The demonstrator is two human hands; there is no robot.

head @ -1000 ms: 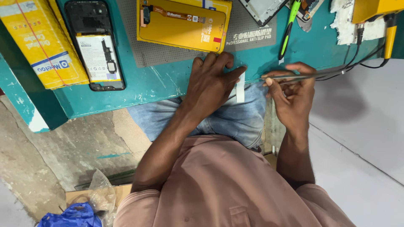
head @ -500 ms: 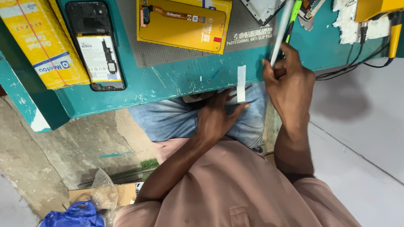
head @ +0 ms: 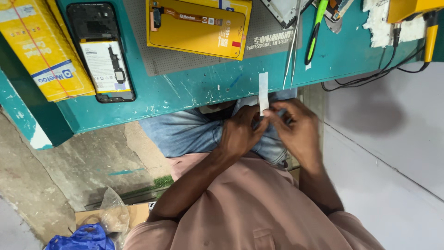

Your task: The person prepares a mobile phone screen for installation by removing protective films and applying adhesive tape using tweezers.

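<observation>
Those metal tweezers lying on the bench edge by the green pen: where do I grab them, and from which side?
Take the tweezers at mid-length, fingers pinching across the two thin arms from the pen-free left side. They lie flat, tips toward the bench edge, close beside the green pen.

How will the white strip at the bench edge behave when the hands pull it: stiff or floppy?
The white strip looks thin and flat, so probably floppy and very light. It seems stuck to the bench, so it may peel or tear. Both the left hand and the right hand meet at its lower end.

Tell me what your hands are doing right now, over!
Left hand and right hand together below the bench edge, pinching a white strip. Tweezers lie on the teal bench. Nothing in the way.
</observation>
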